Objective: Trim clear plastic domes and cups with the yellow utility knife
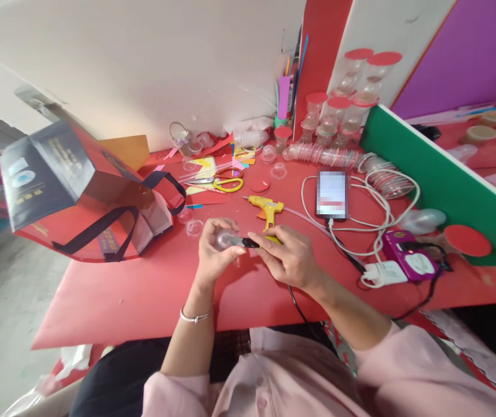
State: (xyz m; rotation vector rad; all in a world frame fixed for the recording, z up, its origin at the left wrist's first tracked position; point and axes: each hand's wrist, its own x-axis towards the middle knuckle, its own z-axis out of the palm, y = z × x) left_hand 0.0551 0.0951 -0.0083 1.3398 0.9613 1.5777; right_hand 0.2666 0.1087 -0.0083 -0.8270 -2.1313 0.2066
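Open tabletop front-left, glue gun obstructing ahead

The one head view looks from above the near edge of the surface, facing forward and down toward the wall. It sits near the left hand and right hand, taking in the surface's near left corner.

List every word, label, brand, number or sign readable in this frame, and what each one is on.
No text reads clearly enough to quote.
Red-and-navy bag: gold lettering, too blurred to read; its pale mark could be digits or a logo.
Phone: screen pixelated, unreadable.
Purple power socket: small yellowish mark, too small to read.
Cutter in the right hand: no lettering that I can make out.
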